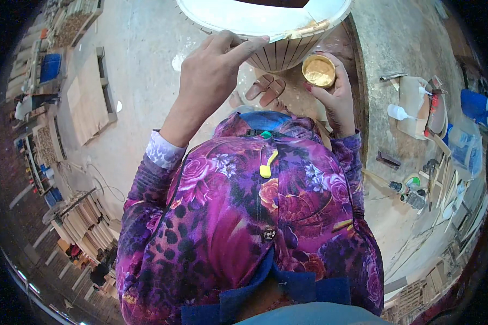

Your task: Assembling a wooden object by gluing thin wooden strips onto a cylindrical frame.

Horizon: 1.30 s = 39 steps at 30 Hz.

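At the far left a flat wooden panel lies on the floor, well apart from the work. The left hand is at the near edge of a curved slatted piece, thumb and fingers pinching a thin pale scraper. The piece is at the top of the view, cut off by its edge, with a smooth white face and narrow slats along its outer side. It looks stiff and fairly bulky; the slatted side seems the firmer place to hold, away from the smeared rim. The scraper is probably light and a little springy, best gripped well back from its working end, since paste could make it slippery. Tan paste lies along the rim to its right; it is likely soft and easily marked.

Farther right, below the rim and apart from it, the right hand curls around a small round cup with more tan paste inside, its mouth turned up. The cup is likely light; holding it by the outer wall keeps fingers out of the paste. Well to the right is a white bottle.
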Available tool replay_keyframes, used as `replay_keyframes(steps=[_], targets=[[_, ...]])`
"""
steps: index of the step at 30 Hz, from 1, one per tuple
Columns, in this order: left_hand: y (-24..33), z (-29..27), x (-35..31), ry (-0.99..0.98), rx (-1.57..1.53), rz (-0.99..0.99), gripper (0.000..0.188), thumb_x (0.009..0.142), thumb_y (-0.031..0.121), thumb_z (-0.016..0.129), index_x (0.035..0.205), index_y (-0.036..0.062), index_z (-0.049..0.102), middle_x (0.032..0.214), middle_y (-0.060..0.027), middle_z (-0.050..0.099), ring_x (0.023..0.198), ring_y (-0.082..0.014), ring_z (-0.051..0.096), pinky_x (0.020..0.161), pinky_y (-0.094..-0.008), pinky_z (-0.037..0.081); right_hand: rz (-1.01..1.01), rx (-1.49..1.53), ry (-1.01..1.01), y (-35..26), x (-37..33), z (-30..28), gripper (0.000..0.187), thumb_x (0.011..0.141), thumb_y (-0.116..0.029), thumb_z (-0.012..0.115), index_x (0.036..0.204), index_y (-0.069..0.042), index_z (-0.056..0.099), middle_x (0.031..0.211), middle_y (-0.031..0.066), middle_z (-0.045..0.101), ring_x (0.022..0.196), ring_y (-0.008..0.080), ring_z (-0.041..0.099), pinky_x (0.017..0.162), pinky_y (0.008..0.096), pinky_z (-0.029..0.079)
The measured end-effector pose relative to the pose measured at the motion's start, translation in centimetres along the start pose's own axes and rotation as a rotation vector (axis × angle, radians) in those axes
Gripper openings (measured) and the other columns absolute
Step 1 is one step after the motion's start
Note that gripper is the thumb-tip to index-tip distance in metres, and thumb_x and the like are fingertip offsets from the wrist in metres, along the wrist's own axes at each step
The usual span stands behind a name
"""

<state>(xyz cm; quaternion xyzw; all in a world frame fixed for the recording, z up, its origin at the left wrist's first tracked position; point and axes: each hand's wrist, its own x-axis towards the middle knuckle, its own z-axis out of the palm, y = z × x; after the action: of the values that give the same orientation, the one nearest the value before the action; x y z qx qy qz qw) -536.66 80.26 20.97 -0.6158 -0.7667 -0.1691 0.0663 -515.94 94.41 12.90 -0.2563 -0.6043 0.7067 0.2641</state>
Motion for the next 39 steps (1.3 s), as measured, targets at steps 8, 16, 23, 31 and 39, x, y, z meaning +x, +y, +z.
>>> replay_keyframes(steps=[8, 16, 23, 31, 39], targets=[[-0.5, 0.0, -0.1, -0.008, -0.195, -0.039, 0.043, 0.08, 0.006, 0.056, 0.115, 0.0296, 0.064, 0.081, -0.0015, 0.061, 0.074, -0.0203, 0.063, 0.057, -0.0331, 0.052, 0.028, -0.007, 0.01, 0.1, -0.6, 0.3, 0.06, 0.069, 0.0, 0.062, 0.128, -0.004, 0.047, 0.121, 0.0063, 0.053, 0.112, 0.0162, 0.052, 0.098, 0.0285, 0.041], [0.3, 0.1, 0.1, -0.067, -0.133, -0.014, 0.042, 0.081, 0.005, 0.054, 0.113, 0.0297, 0.065, 0.083, -0.0014, 0.061, 0.071, -0.0211, 0.064, 0.055, -0.0333, 0.052, 0.035, 0.012, 0.005, 0.6, -0.8, 0.4, 0.061, 0.069, -0.001, 0.063, 0.128, -0.004, 0.047, 0.121, 0.0062, 0.052, 0.113, 0.0163, 0.051, 0.099, 0.0291, 0.041], [0.7, 0.2, 0.3, -0.094, -0.102, 0.015, 0.04, 0.082, 0.008, 0.055, 0.113, 0.0304, 0.065, 0.085, -0.0021, 0.064, 0.069, -0.0227, 0.065, 0.057, -0.0333, 0.053, 0.022, -0.039, 0.004, 0.8, -0.6, 0.3, 0.061, 0.068, -0.001, 0.063, 0.128, -0.004, 0.048, 0.121, 0.0063, 0.052, 0.114, 0.0166, 0.051, 0.099, 0.0291, 0.04], [-1.8, 0.3, -0.9, 0.015, -0.08, -0.005, 0.049, 0.079, 0.003, 0.056, 0.117, 0.0335, 0.064, 0.085, -0.0013, 0.062, 0.076, -0.0196, 0.063, 0.059, -0.0333, 0.053, 0.061, 0.021, 0.016, 0.6, -0.7, 0.6, 0.061, 0.068, -0.001, 0.063, 0.127, -0.003, 0.048, 0.121, 0.0063, 0.052, 0.114, 0.0163, 0.051, 0.099, 0.0292, 0.04], [-2.1, -0.4, -1.6, -0.106, -0.138, 0.013, 0.048, 0.08, 0.004, 0.055, 0.117, 0.0333, 0.064, 0.085, -0.0006, 0.062, 0.077, -0.0199, 0.063, 0.06, -0.0334, 0.053, 0.071, 0.081, -0.026, 0.4, -0.7, 1.0, 0.06, 0.069, 0.001, 0.063, 0.127, -0.003, 0.048, 0.121, 0.0059, 0.052, 0.114, 0.0157, 0.051, 0.099, 0.0282, 0.04]])
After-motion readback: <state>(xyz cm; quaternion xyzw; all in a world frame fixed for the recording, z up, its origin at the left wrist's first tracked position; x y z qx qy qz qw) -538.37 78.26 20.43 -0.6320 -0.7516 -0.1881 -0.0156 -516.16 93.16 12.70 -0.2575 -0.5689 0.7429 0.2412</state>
